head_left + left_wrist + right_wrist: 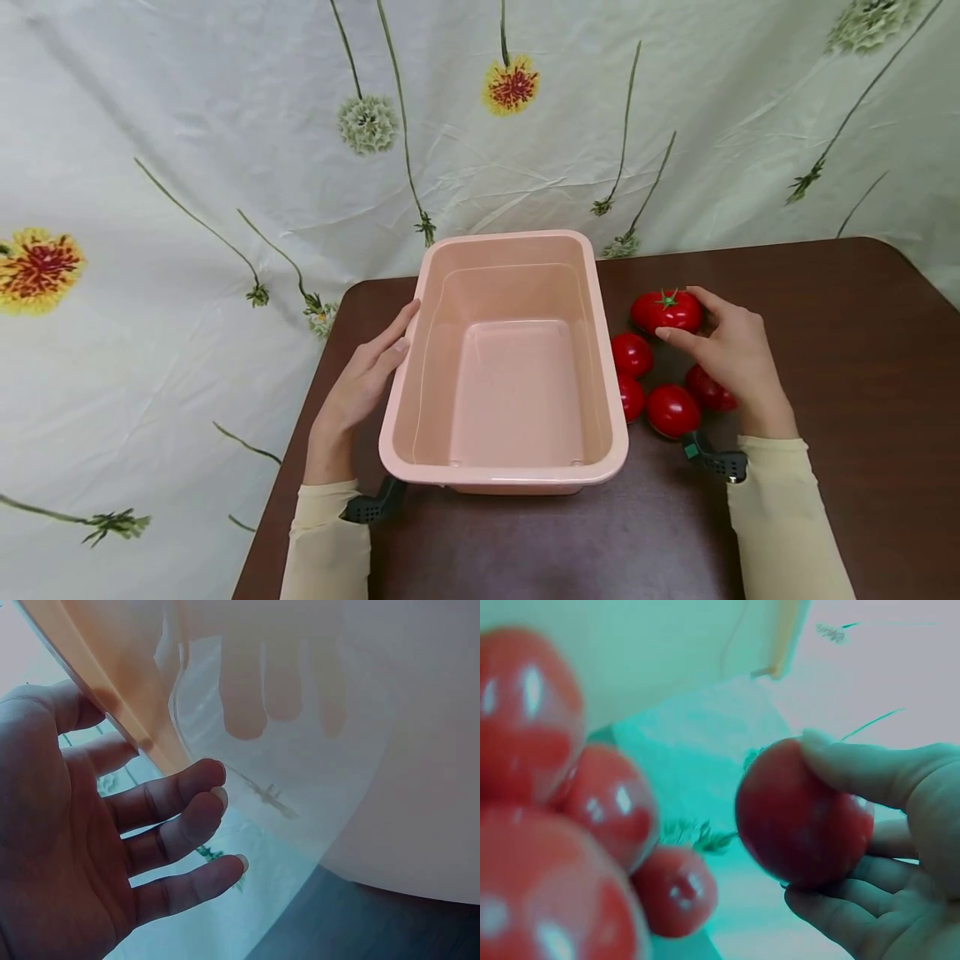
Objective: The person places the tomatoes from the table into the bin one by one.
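Note:
A pink plastic basin [517,477] stands on the dark table, its inside bare. At its left rim is my left hand [362,379], thumb and index finger touching the edge. In the left wrist view, the other fingers [176,889] are loosely bent beside the outer wall. My right hand [731,350] pinches a shiny red tomato [678,312] with a green stem star, thumb on one side and fingers on the other. More red tomatoes [672,411] lie between that hand and the basin. In the right wrist view, several tomatoes [607,806] stand close on the left.
The brown table [847,400] extends to the right and toward the front. A white cloth [225,125] printed with flowers hangs behind it and along the left side. The basin's right rim partly covers the nearest tomatoes.

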`<action>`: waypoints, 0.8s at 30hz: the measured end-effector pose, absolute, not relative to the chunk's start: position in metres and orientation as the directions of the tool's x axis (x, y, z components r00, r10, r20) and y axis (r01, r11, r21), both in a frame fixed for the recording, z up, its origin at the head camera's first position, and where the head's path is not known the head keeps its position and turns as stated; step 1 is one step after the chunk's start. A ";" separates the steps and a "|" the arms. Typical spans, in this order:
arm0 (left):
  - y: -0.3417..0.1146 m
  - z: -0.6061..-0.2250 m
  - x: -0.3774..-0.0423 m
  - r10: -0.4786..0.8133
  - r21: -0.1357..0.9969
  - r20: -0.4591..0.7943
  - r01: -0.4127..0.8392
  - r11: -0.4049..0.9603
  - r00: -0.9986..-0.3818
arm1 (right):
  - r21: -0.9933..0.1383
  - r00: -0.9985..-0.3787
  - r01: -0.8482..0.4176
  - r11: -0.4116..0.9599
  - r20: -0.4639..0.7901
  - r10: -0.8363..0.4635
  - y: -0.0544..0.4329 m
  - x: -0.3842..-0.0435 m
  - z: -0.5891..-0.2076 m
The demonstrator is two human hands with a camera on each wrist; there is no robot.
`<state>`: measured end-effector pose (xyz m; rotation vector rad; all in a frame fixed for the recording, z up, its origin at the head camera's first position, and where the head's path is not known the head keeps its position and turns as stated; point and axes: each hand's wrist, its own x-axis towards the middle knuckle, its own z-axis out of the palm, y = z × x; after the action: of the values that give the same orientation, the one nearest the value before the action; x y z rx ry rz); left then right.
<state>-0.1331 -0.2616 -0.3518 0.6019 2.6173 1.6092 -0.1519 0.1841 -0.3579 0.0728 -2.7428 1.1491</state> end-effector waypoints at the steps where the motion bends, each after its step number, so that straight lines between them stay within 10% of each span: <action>1: -0.262 -0.352 -0.133 0.328 0.862 0.190 0.317 0.396 -0.926 | -0.732 -0.986 -0.100 0.674 0.165 0.032 0.184 -0.151 -0.355; 24: -0.260 -0.352 -0.132 0.319 0.868 0.194 0.314 0.385 -0.928 | -0.899 -0.993 -0.105 0.425 0.121 0.012 0.162 -0.133 -0.327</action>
<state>-0.1322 -0.2601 -0.3520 0.5965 2.6109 1.6339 -0.1331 0.1623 -0.3274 0.0838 -2.5584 1.6268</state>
